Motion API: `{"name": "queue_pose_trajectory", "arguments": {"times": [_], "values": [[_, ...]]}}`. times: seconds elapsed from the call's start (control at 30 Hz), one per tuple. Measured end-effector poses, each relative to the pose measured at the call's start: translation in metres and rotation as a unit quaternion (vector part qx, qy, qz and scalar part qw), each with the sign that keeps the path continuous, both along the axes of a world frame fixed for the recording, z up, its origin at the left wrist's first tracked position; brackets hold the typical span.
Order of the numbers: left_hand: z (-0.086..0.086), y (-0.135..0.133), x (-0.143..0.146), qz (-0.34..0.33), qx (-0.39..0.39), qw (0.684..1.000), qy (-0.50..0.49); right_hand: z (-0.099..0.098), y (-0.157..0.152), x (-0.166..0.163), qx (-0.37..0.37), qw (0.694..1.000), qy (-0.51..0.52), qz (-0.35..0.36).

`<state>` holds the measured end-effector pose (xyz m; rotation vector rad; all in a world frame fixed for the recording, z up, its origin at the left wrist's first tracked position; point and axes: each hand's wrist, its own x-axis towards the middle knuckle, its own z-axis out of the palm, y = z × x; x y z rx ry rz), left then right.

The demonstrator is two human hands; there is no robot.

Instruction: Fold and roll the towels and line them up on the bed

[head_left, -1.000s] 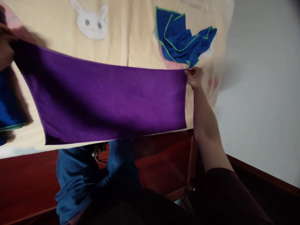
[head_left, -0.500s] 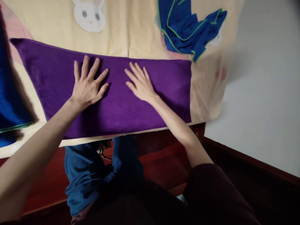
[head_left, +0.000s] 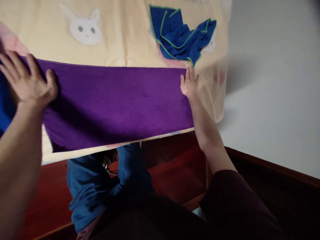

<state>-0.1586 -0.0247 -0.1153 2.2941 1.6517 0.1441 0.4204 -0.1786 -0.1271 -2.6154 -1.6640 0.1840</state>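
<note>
**Purple towel spread lengthwise, one hand at each end**

The left hand [head_left: 26,83] lies flat on the left end of the purple towel [head_left: 117,103], fingers [head_left: 11,66] apart and extended, palm down, clamped on nothing. Beyond it, at the left frame edge, a blue cloth [head_left: 5,113] is mostly cut off and partly covered by the forearm; its shape cannot be made out.

The purple towel lies flat on the bed cover [head_left: 130,40], a pale yellow sheet with a white rabbit print [head_left: 83,28] at the far left. The towel's long axis runs left to right, parallel to the near edge of the bed. The near long edge sits just inside the cover's near edge. The left short edge is hidden under the left hand and in shadow; the near left corner is dark and hard to read.

The right hand [head_left: 189,83] rests on the far right corner of the towel, fingers [head_left: 190,72] straight and close together, flat, gripping nothing. Just beyond it on the far side lies a crumpled blue cloth with green trim [head_left: 180,38], close to the towel; contact cannot be judged.

Below the bed edge, a dark red wooden frame [head_left: 175,160] and blue clothing [head_left: 87,186] are dim. To the right is pale floor [head_left: 275,100].
</note>
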Motion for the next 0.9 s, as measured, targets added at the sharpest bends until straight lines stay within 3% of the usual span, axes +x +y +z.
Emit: {"name": "queue_pose_trajectory", "arguments": {"times": [0.07, 0.13, 0.23, 0.3, 0.33, 0.4, 0.53, 0.63, 0.73, 0.9], "values": [[0.011, -0.023, 0.023, -0.005, 0.046, 0.998, -0.038, 0.008, -0.003, -0.053, 0.045, 0.999, 0.025, 0.010], [0.015, -0.063, 0.060, -0.039, 0.031, 0.996, -0.079, 0.010, -0.015, -0.129, 0.098, 0.991, 0.063, 0.064], [-0.001, -0.135, 0.119, -0.105, -0.019, 0.984, -0.143, 0.001, -0.044, -0.239, 0.044, 0.976, 0.128, 0.171], [-0.016, -0.169, 0.136, -0.125, -0.037, 0.976, -0.177, -0.010, -0.059, -0.275, -0.001, 0.966, 0.148, 0.212], [-0.021, -0.178, 0.134, -0.123, -0.038, 0.975, -0.183, -0.015, -0.065, -0.275, -0.007, 0.964, 0.156, 0.213], [-0.026, -0.180, 0.109, -0.079, -0.026, 0.980, -0.183, -0.021, -0.078, -0.243, 0.005, 0.971, 0.159, 0.178], [-0.024, -0.155, 0.025, 0.054, 0.009, 0.985, -0.162, -0.017, -0.113, -0.111, 0.021, 0.994, 0.106, 0.013], [-0.024, -0.153, -0.016, 0.081, 0.034, 0.984, -0.154, -0.011, -0.137, -0.044, 0.022, 0.996, 0.064, -0.066], [-0.024, -0.176, -0.030, 0.086, 0.046, 0.984, -0.146, -0.006, -0.149, -0.040, 0.018, 0.996, 0.055, -0.070], [-0.022, -0.245, -0.059, 0.155, 0.060, 0.975, -0.146, -0.003, -0.193, -0.093, 0.024, 0.996, 0.032, -0.078]]}}
